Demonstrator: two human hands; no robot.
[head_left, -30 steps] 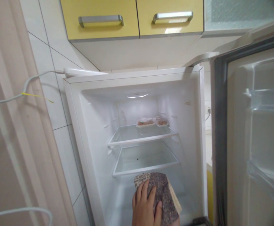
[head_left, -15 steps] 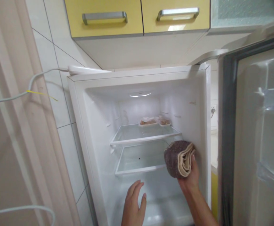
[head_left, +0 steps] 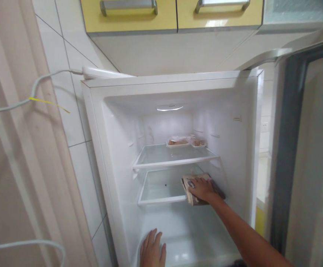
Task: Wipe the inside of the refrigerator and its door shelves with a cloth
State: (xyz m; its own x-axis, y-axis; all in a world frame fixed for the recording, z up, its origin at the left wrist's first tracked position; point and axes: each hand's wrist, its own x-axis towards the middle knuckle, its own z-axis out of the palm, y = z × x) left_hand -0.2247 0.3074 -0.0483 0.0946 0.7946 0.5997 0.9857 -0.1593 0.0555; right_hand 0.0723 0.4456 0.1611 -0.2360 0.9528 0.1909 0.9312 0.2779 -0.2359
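A folded dark brown and beige cloth [head_left: 196,200] lies over the right front part of the middle glass shelf [head_left: 157,185] in the open fridge [head_left: 86,111]. My right hand [head_left: 202,188] is on top of it, palm down, with the fingers pressed onto the cloth; part of the grip is hidden. At the bottom of the view my left hand [head_left: 152,249] is open and holds nothing. It is just inside the fridge, low on the left, and I cannot tell whether it touches the surface beneath.
Two wrapped food trays, one left [head_left: 178,141] and one right [head_left: 198,142], sit at the back of the upper shelf [head_left: 175,156]. The fridge door [head_left: 289,148] stands open on the right. Yellow cupboards [head_left: 130,22] hang above, and a pale cable [head_left: 36,85] runs along the left.
My right hand has turned palm down and brought the cloth, held up earlier, onto the middle shelf. My left hand has lowered a little. The view has shifted slightly.
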